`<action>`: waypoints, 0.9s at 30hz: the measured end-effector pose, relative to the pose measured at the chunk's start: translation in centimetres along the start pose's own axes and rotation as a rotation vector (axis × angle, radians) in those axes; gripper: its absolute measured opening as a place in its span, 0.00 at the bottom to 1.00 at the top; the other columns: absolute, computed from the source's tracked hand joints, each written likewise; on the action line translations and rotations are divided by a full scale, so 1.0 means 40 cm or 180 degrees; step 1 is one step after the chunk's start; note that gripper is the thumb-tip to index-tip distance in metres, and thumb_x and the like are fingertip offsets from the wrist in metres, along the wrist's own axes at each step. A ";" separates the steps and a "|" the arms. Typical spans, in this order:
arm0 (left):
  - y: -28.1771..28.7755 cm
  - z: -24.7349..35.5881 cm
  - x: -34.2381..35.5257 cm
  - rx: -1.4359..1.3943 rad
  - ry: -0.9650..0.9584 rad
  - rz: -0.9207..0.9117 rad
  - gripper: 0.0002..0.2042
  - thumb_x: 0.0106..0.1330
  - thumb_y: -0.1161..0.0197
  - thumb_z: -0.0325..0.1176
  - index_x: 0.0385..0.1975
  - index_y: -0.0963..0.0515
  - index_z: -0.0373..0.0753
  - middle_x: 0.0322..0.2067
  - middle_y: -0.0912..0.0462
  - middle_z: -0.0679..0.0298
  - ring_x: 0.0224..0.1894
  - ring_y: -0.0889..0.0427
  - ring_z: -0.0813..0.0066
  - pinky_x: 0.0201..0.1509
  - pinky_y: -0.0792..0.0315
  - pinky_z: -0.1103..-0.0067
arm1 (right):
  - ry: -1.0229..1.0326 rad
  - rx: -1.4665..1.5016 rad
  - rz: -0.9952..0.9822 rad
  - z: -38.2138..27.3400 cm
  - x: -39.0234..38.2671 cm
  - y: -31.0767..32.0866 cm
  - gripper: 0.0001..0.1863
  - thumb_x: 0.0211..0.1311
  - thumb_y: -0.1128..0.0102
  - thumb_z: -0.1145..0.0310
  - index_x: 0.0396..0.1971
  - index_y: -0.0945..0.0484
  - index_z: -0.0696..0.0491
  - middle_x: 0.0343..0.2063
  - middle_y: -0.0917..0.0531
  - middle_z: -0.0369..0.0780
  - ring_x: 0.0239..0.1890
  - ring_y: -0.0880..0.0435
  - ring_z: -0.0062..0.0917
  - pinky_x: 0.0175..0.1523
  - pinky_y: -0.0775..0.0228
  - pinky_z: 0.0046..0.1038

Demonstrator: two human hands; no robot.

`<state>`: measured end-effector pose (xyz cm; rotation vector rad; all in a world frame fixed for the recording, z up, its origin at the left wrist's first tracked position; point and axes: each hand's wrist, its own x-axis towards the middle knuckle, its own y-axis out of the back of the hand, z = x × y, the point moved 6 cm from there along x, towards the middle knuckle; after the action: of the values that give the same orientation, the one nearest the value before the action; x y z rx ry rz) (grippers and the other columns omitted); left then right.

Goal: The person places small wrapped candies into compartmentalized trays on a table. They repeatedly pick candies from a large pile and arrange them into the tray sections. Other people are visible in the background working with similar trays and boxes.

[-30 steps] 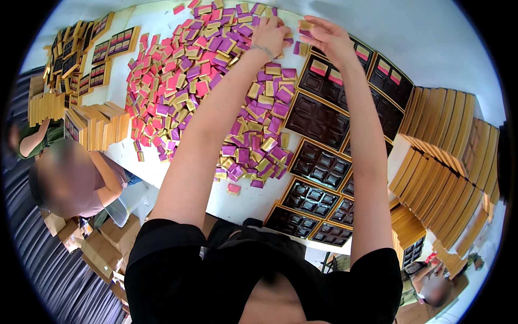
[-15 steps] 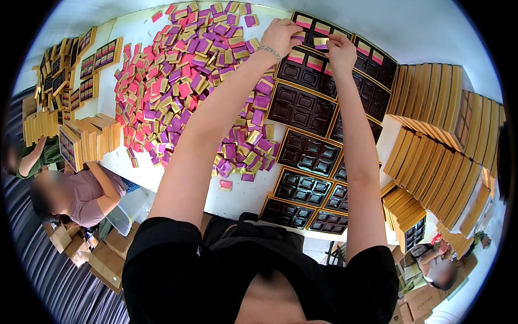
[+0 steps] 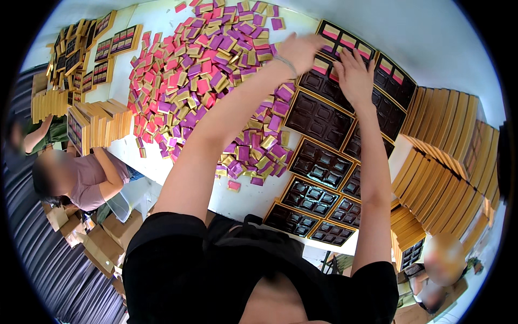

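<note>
My right hand [image 3: 354, 81] is palm-down with its fingers spread, not closed on anything I can see, its tips at the near edge of the top tray [image 3: 345, 29] and its palm over the second tray [image 3: 312, 81]. My left hand [image 3: 301, 53] is blurred at the top tray's left end, so I can't tell whether its fingers are pinching a piece or bare. Pink-and-gold pieces [image 3: 348, 41] sit in the top tray's far row, with purple showing just below them, partly under my fingers. The likeliest slip, I'd judge, is there: both hands are crowded round the same few cells, and a fingertip catching a wrapper edge could tip a piece or lift it out. My right hand also hangs over a pink piece [image 3: 320, 66] in the second tray, and a low palm or wrist could skew it. The trays lie edge to edge, so pressing sideways on one could shove its neighbour. My left forearm crosses above the heaped pile [image 3: 202, 70], and if it or the bracelet [image 3: 287, 63] dragged there, loose pieces might slide against the trays or scatter across the table [image 3: 243, 202].
</note>
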<state>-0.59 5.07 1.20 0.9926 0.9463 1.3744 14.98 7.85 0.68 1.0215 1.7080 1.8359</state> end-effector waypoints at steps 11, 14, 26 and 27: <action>-0.075 -0.389 0.131 0.0430 -0.0790 0.0491 0.16 0.58 0.36 0.36 0.47 0.23 0.45 0.41 0.19 0.64 0.39 0.19 0.60 0.40 0.23 0.68 | 0.1436 0.0781 -0.0222 -0.373 0.186 -0.105 0.10 0.51 0.47 0.74 0.34 0.22 0.60 0.37 0.21 0.43 0.45 0.22 0.35 0.45 0.24 0.32; -0.061 -0.361 0.122 -0.0602 -0.0009 0.0280 0.17 0.59 0.36 0.34 0.48 0.24 0.42 0.38 0.16 0.65 0.37 0.17 0.67 0.37 0.23 0.75 | 0.1309 0.0721 -0.0534 -0.339 0.170 -0.142 0.12 0.51 0.45 0.74 0.38 0.23 0.60 0.37 0.21 0.44 0.46 0.23 0.34 0.45 0.25 0.32; -0.111 -0.254 0.092 -0.3733 0.0471 0.0648 0.17 0.55 0.33 0.28 0.45 0.23 0.35 0.36 0.17 0.60 0.37 0.19 0.71 0.42 0.25 0.77 | -0.0798 0.3396 0.0339 0.036 0.003 0.038 0.25 0.51 0.31 0.71 0.51 0.25 0.54 0.36 0.20 0.38 0.32 0.20 0.19 0.39 0.26 0.20; -0.088 -0.173 0.098 -0.3558 0.0435 0.0681 0.14 0.56 0.34 0.24 0.42 0.22 0.34 0.35 0.16 0.62 0.36 0.19 0.80 0.40 0.25 0.84 | -0.0777 0.3169 0.0461 0.069 -0.019 0.060 0.25 0.51 0.31 0.71 0.52 0.25 0.54 0.37 0.21 0.38 0.32 0.20 0.19 0.39 0.26 0.20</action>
<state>-6.04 9.16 -4.22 0.1357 0.0528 1.8174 17.96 8.75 2.76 1.6645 2.4538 0.7801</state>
